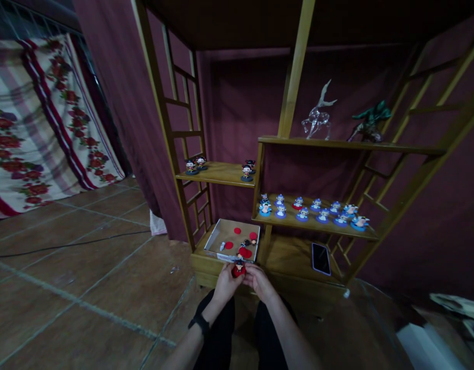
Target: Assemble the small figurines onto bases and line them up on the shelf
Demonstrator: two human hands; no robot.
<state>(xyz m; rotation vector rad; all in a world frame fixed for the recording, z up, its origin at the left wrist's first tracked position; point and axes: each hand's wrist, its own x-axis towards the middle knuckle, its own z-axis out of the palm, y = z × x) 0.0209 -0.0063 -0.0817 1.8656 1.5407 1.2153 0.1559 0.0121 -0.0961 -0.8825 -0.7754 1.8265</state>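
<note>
A small black-haired figurine with a red base is held upright between my hands, just in front of the box. My left hand has its thumb and fingers closed round the figurine's left side. From the other side, my right hand grips it near the red base, its fingers partly hidden. Right behind them stands a shallow open cardboard box. Inside lie several red discs, dark-haired figurines and a small whitish piece.
Black-haired figurines stand on the left shelf, several blue-and-white ones on the middle right shelf. Above are a clear deer statue and a green-and-dark statue. A phone lies lower right. A cable crosses the floor.
</note>
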